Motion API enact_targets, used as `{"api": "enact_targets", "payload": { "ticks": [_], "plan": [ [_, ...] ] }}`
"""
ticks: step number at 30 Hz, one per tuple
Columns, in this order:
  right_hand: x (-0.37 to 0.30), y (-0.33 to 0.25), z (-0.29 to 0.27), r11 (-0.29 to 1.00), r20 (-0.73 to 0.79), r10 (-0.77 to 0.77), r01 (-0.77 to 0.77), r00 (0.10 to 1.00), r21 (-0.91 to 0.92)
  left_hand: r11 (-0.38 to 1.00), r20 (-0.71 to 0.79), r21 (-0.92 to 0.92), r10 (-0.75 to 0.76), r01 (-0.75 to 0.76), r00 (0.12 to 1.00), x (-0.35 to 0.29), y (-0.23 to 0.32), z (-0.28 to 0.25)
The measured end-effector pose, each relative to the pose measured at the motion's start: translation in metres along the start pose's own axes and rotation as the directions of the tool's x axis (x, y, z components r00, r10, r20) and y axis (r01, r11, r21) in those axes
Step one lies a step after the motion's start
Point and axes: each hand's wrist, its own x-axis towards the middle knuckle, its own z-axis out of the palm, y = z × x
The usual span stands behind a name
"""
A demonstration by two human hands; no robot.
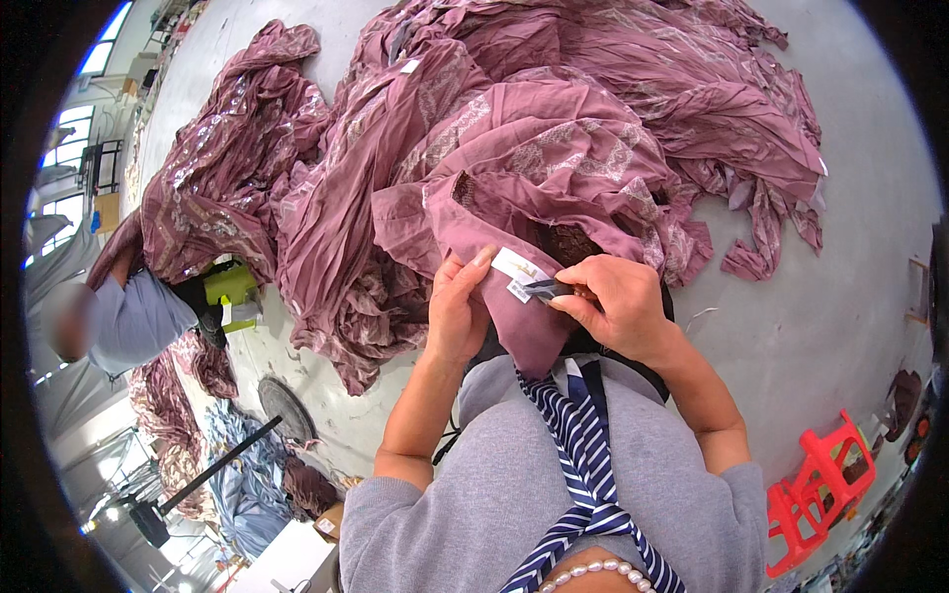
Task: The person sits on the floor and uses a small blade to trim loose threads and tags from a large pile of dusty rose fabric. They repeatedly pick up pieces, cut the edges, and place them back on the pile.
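Observation:
My left hand (pixel 458 306) pinches the edge of a mauve garment (pixel 524 331) drawn up close to my body. Sewn onto that cloth is a white label (pixel 518 265) with a smaller white tag (pixel 518 290) below it. A pair of small dark thread snips (pixel 544 288) sits in the closed fingers of my right hand (pixel 621 304), its blades lying at the small tag. Whether the blades touch a thread is too small to tell. Dark brown patterned cloth (pixel 570 242) shows inside the garment's folds, just beyond my right hand.
A large heap of mauve patterned garments (pixel 554 119) spreads ahead over the grey floor (pixel 870 198). At the left a co-worker (pixel 138 321) bends beside more cloth. A black pole on a round base (pixel 285 407) and pale blue cloth (pixel 242 489) lie lower left; a red plastic stool (pixel 816 494) stands lower right.

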Motion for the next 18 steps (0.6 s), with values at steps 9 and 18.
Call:
{"api": "enact_targets", "payload": {
  "ticks": [9, 18],
  "plan": [
    [-0.002, 0.001, -0.015, 0.977, -0.151, 0.2, -0.185, 0.968, 0.108, 1.0, -0.026, 0.008, -0.006, 0.006, 1.0, 0.001, 0.002, 0.001],
    [-0.023, 0.057, -0.046, 0.75, -0.346, 0.591, -0.337, 0.729, 0.569, 0.988, -0.087, 0.15, -0.009, 0.022, 0.996, 0.0, 0.015, -0.029]
  ]
}}
